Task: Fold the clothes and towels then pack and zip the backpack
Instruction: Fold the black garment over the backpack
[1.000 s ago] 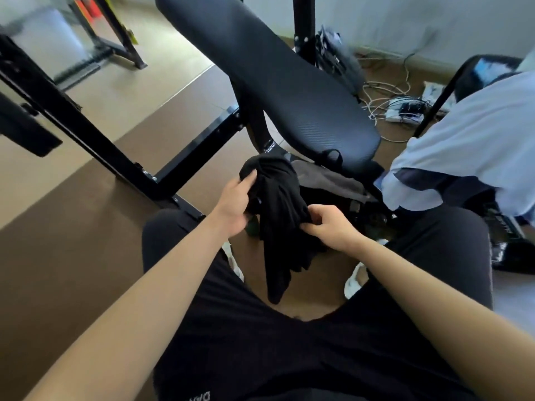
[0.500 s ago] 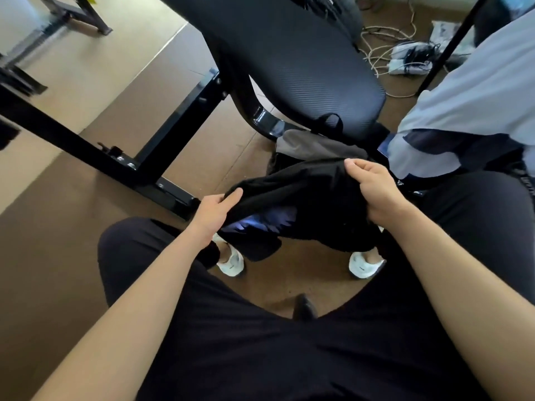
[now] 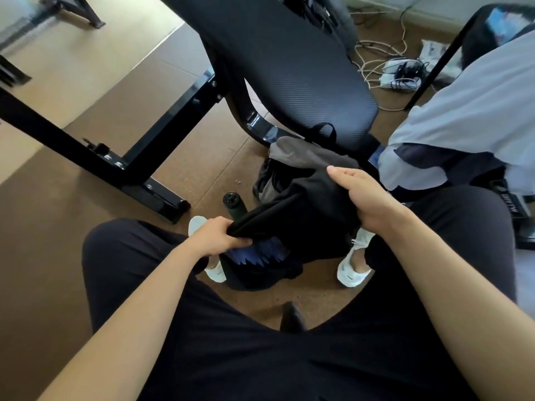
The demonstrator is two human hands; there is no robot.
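A black garment [image 3: 292, 215] is held stretched above the floor [image 3: 191, 172]: one edge is gripped in the curled left hand [image 3: 218, 237], the other is clasped by the right hand [image 3: 364, 195]. Just behind it, what seems a grey backpack [image 3: 295, 153] is seen below the bench pad [image 3: 289, 68]

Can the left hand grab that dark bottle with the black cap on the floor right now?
Probably not yet. The left hand grips the black cloth garment, which covers the lower part of the dark black-capped bottle close beside it. Letting go first should free the way.
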